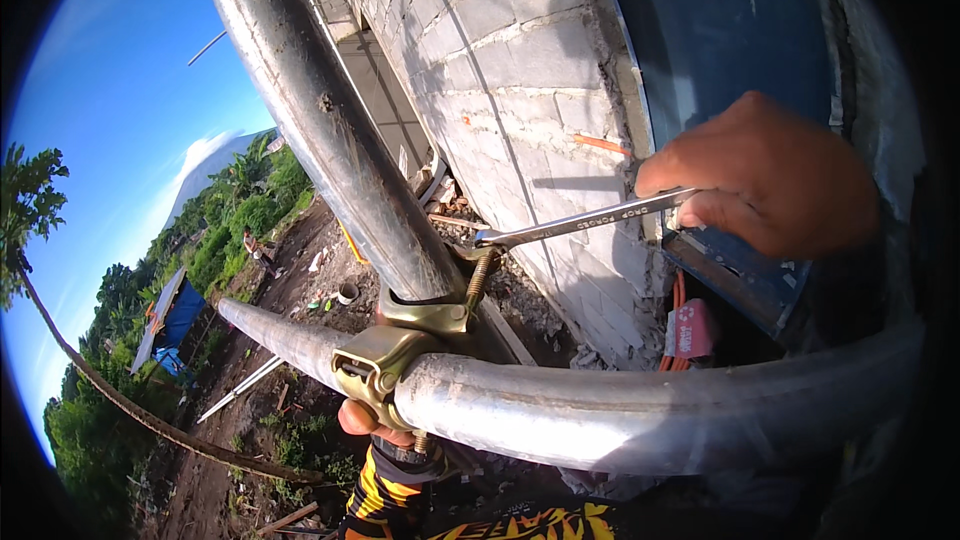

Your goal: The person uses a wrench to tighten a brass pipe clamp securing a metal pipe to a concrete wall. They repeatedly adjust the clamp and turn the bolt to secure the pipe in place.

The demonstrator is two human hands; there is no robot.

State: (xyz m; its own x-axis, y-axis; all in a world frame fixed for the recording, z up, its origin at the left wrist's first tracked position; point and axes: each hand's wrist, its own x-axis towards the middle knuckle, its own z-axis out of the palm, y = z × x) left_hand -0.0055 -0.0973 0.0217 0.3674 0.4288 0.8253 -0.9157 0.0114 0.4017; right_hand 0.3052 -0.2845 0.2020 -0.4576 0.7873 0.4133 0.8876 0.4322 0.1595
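Observation:
My right hand (765,180) is closed around the end of a silver wrench (590,221). The wrench's far end sits at the top of a threaded bolt (482,275) on a brass-coloured scaffold clamp (385,352). That clamp joins a steep metal pipe (325,110) to a level metal pipe (620,410) crossing in front of me. Below the clamp, my left hand (368,422) presses its fingers against the underside. Much of that hand is hidden behind the clamp and level pipe. A second bolt end (421,441) pokes down beside it.
A grey block wall (500,70) rises behind the pipes, with a blue-framed window (720,30) at right. Orange conduits with a pink tag (690,328) hang below the window. Far below at left are dirt ground, a blue-covered shelter (172,315) and a distant person (255,248).

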